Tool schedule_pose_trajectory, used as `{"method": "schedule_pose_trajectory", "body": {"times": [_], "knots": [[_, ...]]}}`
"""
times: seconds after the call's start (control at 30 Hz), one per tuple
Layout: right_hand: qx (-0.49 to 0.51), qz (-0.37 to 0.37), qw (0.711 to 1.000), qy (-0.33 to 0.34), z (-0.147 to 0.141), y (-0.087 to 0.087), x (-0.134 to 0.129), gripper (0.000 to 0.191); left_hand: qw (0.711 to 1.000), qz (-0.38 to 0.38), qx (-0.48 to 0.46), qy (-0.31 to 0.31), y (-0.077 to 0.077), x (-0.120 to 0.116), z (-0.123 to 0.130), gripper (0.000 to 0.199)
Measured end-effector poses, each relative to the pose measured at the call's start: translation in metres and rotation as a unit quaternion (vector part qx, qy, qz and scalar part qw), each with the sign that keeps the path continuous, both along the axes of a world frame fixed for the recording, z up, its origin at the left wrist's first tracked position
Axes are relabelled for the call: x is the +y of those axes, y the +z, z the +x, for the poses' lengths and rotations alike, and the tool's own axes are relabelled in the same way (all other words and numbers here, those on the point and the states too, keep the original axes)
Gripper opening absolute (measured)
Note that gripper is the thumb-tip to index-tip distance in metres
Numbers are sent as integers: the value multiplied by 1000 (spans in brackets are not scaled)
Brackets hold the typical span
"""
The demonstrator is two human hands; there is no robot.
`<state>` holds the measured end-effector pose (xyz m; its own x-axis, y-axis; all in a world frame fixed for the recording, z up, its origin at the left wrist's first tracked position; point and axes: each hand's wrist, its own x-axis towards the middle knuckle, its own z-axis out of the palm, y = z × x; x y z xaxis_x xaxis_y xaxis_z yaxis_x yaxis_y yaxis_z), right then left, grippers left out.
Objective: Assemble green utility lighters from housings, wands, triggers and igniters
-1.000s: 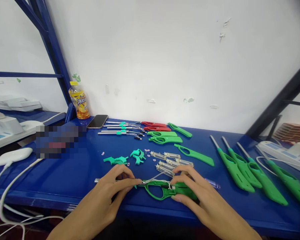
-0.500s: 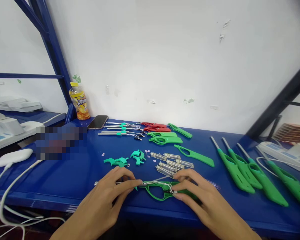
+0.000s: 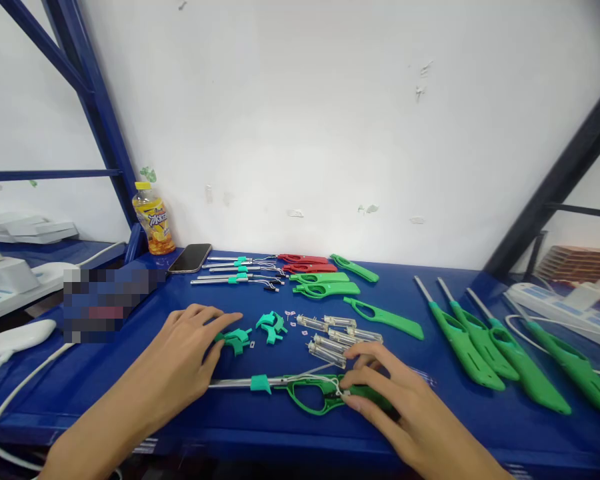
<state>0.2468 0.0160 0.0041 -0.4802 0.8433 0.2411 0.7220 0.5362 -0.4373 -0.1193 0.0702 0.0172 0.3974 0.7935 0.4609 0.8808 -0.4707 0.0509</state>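
A green lighter shell [image 3: 314, 408] lies near the table's front edge, a metal tube [image 3: 233, 383] with a teal collar [image 3: 261, 383] at its left end and white wires along its top. My right hand [image 3: 380, 383] grips the shell's right part, fingertips at the wire ends. My left hand [image 3: 195, 340] is off the tube, fingers apart, thumb and index finger beside the teal trigger pieces [image 3: 237, 339]. More teal pieces [image 3: 271, 327] lie to their right. Clear fuel tanks [image 3: 330, 350] sit just behind my right hand.
Metal tubes with wires [image 3: 220, 280], red shells [image 3: 305, 259] and green shells [image 3: 390, 320] lie farther back. Several green lighters [image 3: 465, 347] are at the right. A phone [image 3: 191, 258], a bottle [image 3: 153, 220] and a white power strip [image 3: 10, 293] are at the left.
My left hand has let go of the metal tube and moved left and back to the teal pieces, uncovering the tube and collar. My right hand stays on the shell. The view has shifted slightly.
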Motion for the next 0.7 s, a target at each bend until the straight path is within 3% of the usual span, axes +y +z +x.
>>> {"method": "schedule_pose_trajectory", "body": {"times": [0.17, 0.33, 0.43, 0.57, 0.7], "knots": [[-1, 26, 1000, 4, 0, 0, -1, 16, 1000, 1, -18, -15, -2, -2, -10, 33], [-10, 12, 1000, 4, 1, 1, -1, 19, 999, -6, -41, -34, 1, -5, -1, 23], [-12, 19, 1000, 6, 0, 0, -1, 18, 999, -2, -39, -38, -2, -2, 2, 27], [1, 106, 994, 18, 0, -3, -2, 15, 998, 9, -29, -51, -5, 2, -2, 29], [14, 164, 986, 29, 0, -5, -2, 13, 995, 78, -29, -53, 4, -7, 4, 23]]}}
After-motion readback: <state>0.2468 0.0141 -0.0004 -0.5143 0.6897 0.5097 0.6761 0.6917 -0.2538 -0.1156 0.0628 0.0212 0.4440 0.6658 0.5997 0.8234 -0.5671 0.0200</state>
